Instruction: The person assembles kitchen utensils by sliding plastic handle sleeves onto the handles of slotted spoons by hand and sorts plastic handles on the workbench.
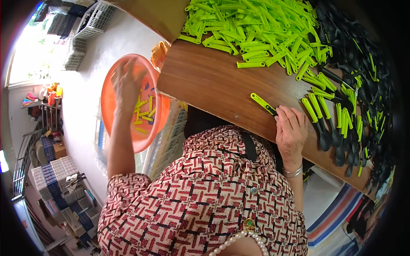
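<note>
On the wooden table [200,83], near its front edge, my right hand [291,132] is closed with fingertips pinching the black end of a lime-green-handled utensil [262,103]; its far part is hidden under my fingers. My left hand [124,87] reaches over an orange plastic basin [109,109] to the left of the table. Motion smears its fingers, so whether it holds anything is unclear. Several lime-green handles [149,113] lie in the basin. Just right of my right hand rest black slotted spoons [324,138] fitted with green handles.
A large heap of loose green handles [256,25] covers the table's far side. Black utensils [367,64] are piled along the right, some with green handles. A cardboard flap [153,15] rises at the far left corner. Stacked crates [64,177] stand on the floor at left.
</note>
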Demonstrator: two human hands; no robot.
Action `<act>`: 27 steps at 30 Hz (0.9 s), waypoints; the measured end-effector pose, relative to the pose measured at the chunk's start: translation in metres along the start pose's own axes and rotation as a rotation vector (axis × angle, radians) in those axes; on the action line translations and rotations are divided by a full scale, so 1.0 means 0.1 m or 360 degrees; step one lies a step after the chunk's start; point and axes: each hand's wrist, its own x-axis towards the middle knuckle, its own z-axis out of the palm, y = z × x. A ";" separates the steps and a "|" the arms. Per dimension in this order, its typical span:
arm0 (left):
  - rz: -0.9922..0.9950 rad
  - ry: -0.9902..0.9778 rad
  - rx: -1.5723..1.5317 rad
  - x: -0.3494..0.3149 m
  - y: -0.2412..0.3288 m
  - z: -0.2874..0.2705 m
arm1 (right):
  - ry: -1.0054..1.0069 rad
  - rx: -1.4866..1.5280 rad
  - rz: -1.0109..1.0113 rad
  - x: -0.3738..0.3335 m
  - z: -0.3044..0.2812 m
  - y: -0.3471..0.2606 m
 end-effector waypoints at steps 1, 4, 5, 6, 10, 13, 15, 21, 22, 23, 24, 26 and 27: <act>-0.0040 -0.0145 -0.0429 0.17 0.28 0.05 | -0.0003 -0.0018 -0.0011 0.00 0.00 0.00; 0.0459 -0.0269 -0.1001 0.59 1.08 0.41 | -0.0008 -0.0077 -0.0006 0.00 -0.04 -0.02; 0.0669 -0.0177 -0.0923 0.68 1.31 0.53 | -0.0011 -0.0089 -0.0008 0.01 -0.04 -0.03; 0.0729 -0.0180 -0.0798 0.72 1.51 0.56 | 0.0002 -0.0063 0.0000 0.00 -0.04 -0.03; 0.0825 -0.0316 -0.0883 0.67 1.47 0.58 | 0.0007 -0.0008 0.0066 -0.01 -0.02 -0.03; 0.0762 -0.0453 -0.1255 0.43 1.14 0.43 | 0.0011 -0.0035 0.0038 -0.02 0.00 0.00; 0.0557 -0.0274 -0.1418 0.37 1.02 0.38 | -0.0009 -0.0031 0.0032 -0.02 -0.03 -0.01; 0.0066 -0.0442 -0.1332 0.30 0.99 0.31 | -0.0021 -0.0006 0.0060 0.02 -0.05 -0.01; 0.0061 -0.0442 -0.1335 0.28 1.06 0.31 | -0.0019 -0.0006 0.0063 0.02 -0.04 -0.01; 0.0198 -0.0288 -0.1145 0.26 1.16 0.30 | -0.0022 -0.0004 0.0060 0.02 -0.04 -0.02; 0.0333 -0.0136 -0.0957 0.23 1.26 0.31 | -0.0022 -0.0007 0.0071 0.02 -0.05 -0.02; 0.0287 -0.0213 -0.1003 0.19 1.42 0.34 | -0.0023 -0.0010 0.0080 0.02 -0.04 -0.03; 0.0184 -0.0217 -0.0934 0.18 1.48 0.35 | -0.0025 -0.0006 0.0081 0.02 -0.04 -0.03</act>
